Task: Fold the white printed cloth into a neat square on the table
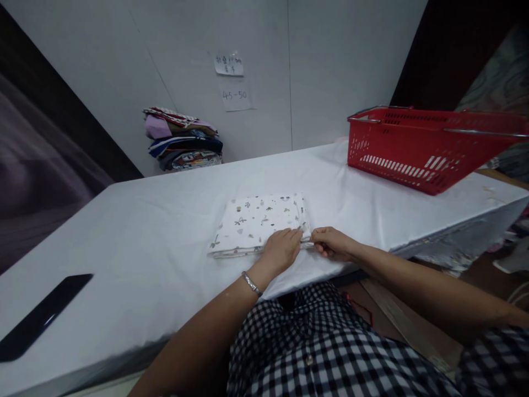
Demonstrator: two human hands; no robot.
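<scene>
A white cloth [258, 220] with small printed plants and shapes lies folded into a flat rectangle on the white-covered table, close to its front edge. On its near right part rests my left hand [283, 248], fingers stretched out together over the top layer. My right hand [332, 242] is closed in a pinch at the near right corner of the cloth. Its fingertips are partly turned out of sight. A silvery bracelet [252, 283] circles my left wrist.
A red plastic basket [397, 146] with metal handles stands at the back right of the white-covered table [165, 237]. A stack of folded fabrics [185, 140] sits by the wall. A dark flat object [45, 314] lies at the left front. Paper notes [235, 96] hang on the wall.
</scene>
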